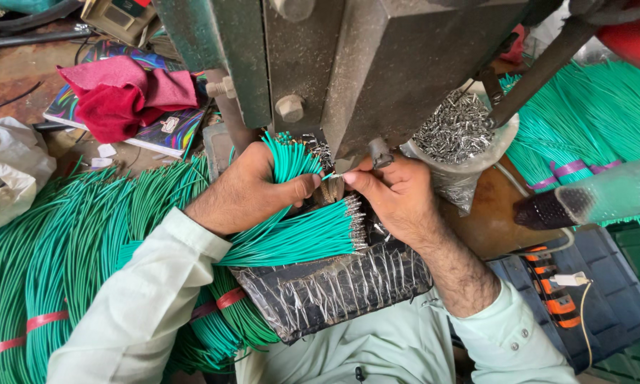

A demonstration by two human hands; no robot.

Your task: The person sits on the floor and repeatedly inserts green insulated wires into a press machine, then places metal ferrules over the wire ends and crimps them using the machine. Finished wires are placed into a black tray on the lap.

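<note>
My left hand (245, 188) grips a bunch of green wires (291, 160) that fans upward toward the grey-green press machine (348, 64). My right hand (398, 195) pinches a single green wire (329, 176) between thumb and finger, its tip held under the press head. Below both hands lies a bundle of green wires with metal terminals (306, 238) on their ends, resting on a plastic-wrapped black pad (334, 288).
A clear bag of small metal terminals (459, 131) sits right of the press. Large green wire bundles tied with red bands (57, 270) fill the left; more bundles (583, 128) lie at upper right. A red cloth (124, 92) lies on a colourful book. A black lever handle (547, 210) juts in from the right.
</note>
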